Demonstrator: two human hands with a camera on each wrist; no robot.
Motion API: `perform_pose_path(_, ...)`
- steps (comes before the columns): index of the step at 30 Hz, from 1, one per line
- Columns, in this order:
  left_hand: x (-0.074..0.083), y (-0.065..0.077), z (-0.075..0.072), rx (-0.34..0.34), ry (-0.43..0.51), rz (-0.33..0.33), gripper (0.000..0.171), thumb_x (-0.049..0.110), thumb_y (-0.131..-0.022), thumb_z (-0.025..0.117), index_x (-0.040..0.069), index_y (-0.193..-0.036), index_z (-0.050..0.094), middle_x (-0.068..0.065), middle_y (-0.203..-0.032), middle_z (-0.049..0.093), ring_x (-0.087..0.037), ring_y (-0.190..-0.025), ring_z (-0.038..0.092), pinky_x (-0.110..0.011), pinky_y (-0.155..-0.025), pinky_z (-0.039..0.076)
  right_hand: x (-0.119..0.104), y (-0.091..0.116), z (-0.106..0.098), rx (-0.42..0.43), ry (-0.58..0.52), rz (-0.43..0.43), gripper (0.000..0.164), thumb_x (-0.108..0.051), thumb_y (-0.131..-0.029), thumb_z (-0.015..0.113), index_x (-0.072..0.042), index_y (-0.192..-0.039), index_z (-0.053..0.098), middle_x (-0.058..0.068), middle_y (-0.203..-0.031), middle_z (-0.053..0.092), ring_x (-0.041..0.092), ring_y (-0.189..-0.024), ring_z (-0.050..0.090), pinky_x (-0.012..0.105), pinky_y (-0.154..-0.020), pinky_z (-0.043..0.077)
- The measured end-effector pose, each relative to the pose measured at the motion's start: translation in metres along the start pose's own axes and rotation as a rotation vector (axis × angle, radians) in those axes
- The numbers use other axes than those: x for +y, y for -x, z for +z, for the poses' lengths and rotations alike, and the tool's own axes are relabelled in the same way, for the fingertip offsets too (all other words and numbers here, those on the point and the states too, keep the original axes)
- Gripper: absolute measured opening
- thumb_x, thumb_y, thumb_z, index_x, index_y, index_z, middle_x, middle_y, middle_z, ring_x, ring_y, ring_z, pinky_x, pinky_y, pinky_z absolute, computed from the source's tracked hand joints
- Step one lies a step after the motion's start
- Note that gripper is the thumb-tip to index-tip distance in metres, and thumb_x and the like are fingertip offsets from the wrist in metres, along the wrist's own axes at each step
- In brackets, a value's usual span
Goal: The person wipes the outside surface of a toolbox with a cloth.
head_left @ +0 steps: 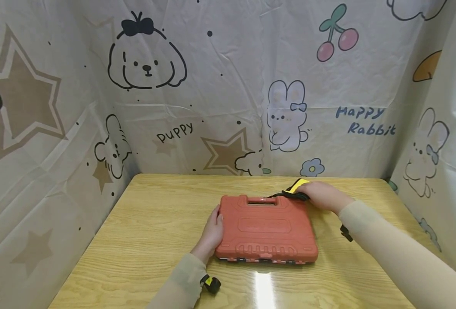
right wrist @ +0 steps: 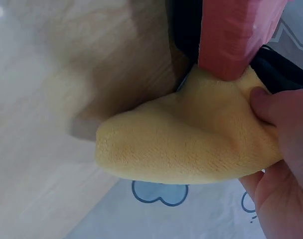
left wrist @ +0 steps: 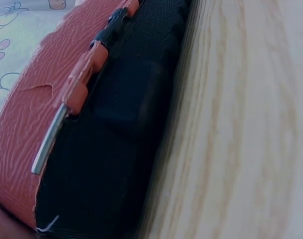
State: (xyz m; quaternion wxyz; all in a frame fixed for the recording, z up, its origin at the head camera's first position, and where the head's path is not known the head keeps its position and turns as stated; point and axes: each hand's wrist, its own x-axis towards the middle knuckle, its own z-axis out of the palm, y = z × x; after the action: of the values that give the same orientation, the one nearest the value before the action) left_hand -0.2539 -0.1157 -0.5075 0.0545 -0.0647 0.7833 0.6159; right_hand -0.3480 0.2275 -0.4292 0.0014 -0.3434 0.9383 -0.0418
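A red plastic tool case (head_left: pixel 264 240) with a black base lies on the table, its handle at the far side. My left hand (head_left: pixel 212 229) holds the case's left edge, the thumb by the lid. In the left wrist view the lid (left wrist: pixel 52 64), the black base (left wrist: pixel 101 169) and a metal hinge pin (left wrist: pixel 49 139) fill the near side. At the case's far right corner my right hand (head_left: pixel 324 195) pinches a yellow and black plush cloth (head_left: pixel 298 185). The right wrist view has this fluffy cloth (right wrist: pixel 181 139) against the case's corner (right wrist: pixel 226 45).
The case stands on a light wood-grain table (head_left: pixel 154 223). White printed fabric (head_left: pixel 212 86) hangs along the back and both sides of the table. Bright light reflects off the tabletop in front of the case.
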Motion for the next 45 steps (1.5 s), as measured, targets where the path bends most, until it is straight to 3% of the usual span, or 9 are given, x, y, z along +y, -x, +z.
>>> perform_pose_path(4,0.001,0.0,0.0,-0.001,0.003,0.0,0.054,0.02,-0.115,0.027,0.006,-0.165,0.017,-0.024,-0.169,0.019,-0.045,-0.156,0.017,-0.064,-0.125,0.019,0.001,0.006,0.001,0.024,-0.043,0.012,0.019,-0.002,-0.099,0.061,-0.01,-0.106,0.076,0.006,-0.102,0.076,0.028,-0.098,0.073,0.049,-0.094,0.058)
perform_pose_path(10,0.001,0.0,0.001,0.008,-0.003,0.011,0.053,0.02,-0.114,0.027,0.004,-0.165,0.018,-0.026,-0.168,0.02,-0.046,-0.155,0.018,-0.064,-0.124,0.02,0.002,0.011,0.012,0.062,-0.135,0.11,0.017,-0.004,-0.1,0.062,-0.005,-0.111,0.075,0.011,-0.105,0.077,0.034,-0.102,0.072,0.053,-0.095,0.057)
perform_pose_path(16,0.001,0.001,-0.001,0.017,-0.011,0.012,0.053,0.019,-0.114,0.028,0.004,-0.164,0.019,-0.027,-0.168,0.02,-0.047,-0.155,0.018,-0.064,-0.124,0.019,-0.006,0.014,0.024,0.169,-0.206,0.199,0.018,-0.001,-0.095,0.067,0.003,-0.112,0.073,0.019,-0.102,0.076,0.041,-0.1,0.072,0.057,-0.092,0.057)
perform_pose_path(23,0.002,0.001,-0.002,0.018,-0.003,0.007,0.053,0.019,-0.114,0.028,0.004,-0.165,0.019,-0.025,-0.169,0.02,-0.045,-0.156,0.017,-0.063,-0.125,0.018,-0.015,0.017,0.037,0.262,-0.313,0.346,0.02,-0.002,-0.095,0.062,0.008,-0.111,0.07,0.025,-0.103,0.075,0.045,-0.101,0.071,0.06,-0.092,0.055)
perform_pose_path(30,0.001,0.0,-0.001,0.005,0.004,0.015,0.053,0.018,-0.114,0.027,0.004,-0.165,0.018,-0.025,-0.169,0.019,-0.045,-0.156,0.016,-0.063,-0.126,0.017,-0.019,0.025,0.043,0.258,-0.423,0.519,0.031,-0.017,-0.104,0.058,0.012,-0.11,0.069,0.029,-0.103,0.073,0.042,-0.097,0.07,0.059,-0.09,0.055)
perform_pose_path(38,0.002,0.0,0.0,0.019,-0.004,0.014,0.053,0.019,-0.114,0.028,0.004,-0.165,0.019,-0.026,-0.168,0.02,-0.046,-0.155,0.018,-0.063,-0.125,0.019,-0.031,0.036,0.042,0.251,-0.583,0.639,0.045,-0.026,-0.109,0.047,0.015,-0.117,0.065,0.034,-0.115,0.069,0.046,-0.105,0.068,0.059,-0.094,0.054)
perform_pose_path(45,0.001,-0.001,0.001,0.025,-0.011,0.006,0.053,0.02,-0.114,0.028,0.004,-0.165,0.02,-0.026,-0.168,0.021,-0.046,-0.155,0.019,-0.064,-0.125,0.02,-0.039,0.045,0.043,0.238,-0.59,0.682,0.051,-0.03,-0.111,0.044,0.016,-0.124,0.061,0.037,-0.125,0.064,0.051,-0.12,0.061,0.061,-0.1,0.051)
